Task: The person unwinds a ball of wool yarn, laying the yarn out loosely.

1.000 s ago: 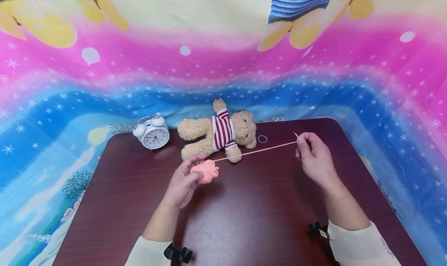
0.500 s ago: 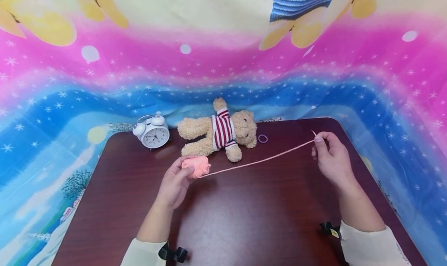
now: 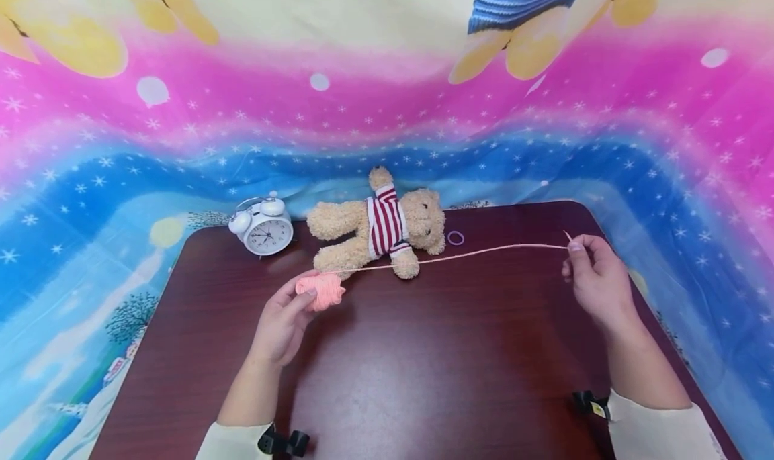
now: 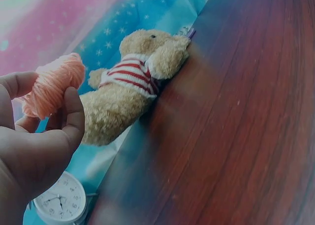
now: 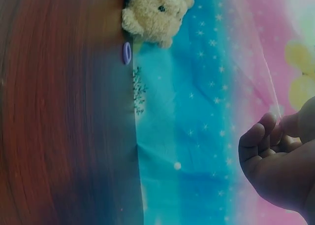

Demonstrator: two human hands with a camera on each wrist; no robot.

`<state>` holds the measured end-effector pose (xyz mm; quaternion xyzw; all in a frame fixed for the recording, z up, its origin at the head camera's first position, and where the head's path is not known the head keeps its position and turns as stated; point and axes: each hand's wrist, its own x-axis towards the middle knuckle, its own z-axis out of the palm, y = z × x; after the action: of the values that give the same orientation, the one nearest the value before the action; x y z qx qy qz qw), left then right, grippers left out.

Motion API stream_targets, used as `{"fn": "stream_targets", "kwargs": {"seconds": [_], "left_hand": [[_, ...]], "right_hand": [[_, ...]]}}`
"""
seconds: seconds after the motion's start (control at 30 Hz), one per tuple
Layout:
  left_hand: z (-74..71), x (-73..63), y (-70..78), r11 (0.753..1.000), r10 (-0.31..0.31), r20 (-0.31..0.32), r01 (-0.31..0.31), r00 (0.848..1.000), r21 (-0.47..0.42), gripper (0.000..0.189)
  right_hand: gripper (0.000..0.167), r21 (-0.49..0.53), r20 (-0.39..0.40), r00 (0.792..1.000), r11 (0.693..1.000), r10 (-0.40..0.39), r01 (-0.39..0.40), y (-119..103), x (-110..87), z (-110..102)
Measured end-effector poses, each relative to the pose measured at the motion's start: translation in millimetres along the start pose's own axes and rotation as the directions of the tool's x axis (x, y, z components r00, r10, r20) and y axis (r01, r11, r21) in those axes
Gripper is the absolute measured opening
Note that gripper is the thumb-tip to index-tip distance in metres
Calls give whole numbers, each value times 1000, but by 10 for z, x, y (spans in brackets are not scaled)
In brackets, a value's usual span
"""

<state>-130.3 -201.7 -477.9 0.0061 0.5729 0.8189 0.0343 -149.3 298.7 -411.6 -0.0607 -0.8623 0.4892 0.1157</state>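
Note:
My left hand (image 3: 284,322) grips a small ball of peach-pink yarn (image 3: 321,292) between thumb and fingers, raised over the table. In the left wrist view the wound strands of the yarn ball (image 4: 56,84) show clearly. One strand of yarn (image 3: 478,253) runs from the ball across to my right hand (image 3: 601,282). There the thumb and forefinger pinch it, with a short tail poking up past them. The right wrist view shows the right hand (image 5: 280,166) with its other fingers curled. Midway, the strand passes in front of a teddy bear (image 3: 387,228) in a striped sweater.
A white twin-bell alarm clock (image 3: 266,232) stands at the back left of the dark wooden table (image 3: 387,386). Beside the bear's head lies a purple ring (image 3: 456,238). A printed cloth backdrop (image 3: 387,111) hangs round the table's back and sides.
Both hands have drawn apart, the left hand leftward with the yarn ball and the right hand rightward with the strand's end. The stretch of yarn between them is longer. Bear, clock and ring stayed put.

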Motion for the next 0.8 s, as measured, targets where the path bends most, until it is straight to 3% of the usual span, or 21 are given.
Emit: {"fn": "stream_targets", "kwargs": {"seconds": [0.37, 0.8], "left_hand": [[-202, -27, 46, 1000, 10, -67, -11, 998, -23, 32], [-486, -99, 119, 999, 14, -109, -10, 994, 36, 35]], "right_hand": [[20, 47, -10, 999, 998, 51, -51, 210, 48, -199], [17, 57, -34, 990, 989, 135, -133, 441, 99, -455]]}}
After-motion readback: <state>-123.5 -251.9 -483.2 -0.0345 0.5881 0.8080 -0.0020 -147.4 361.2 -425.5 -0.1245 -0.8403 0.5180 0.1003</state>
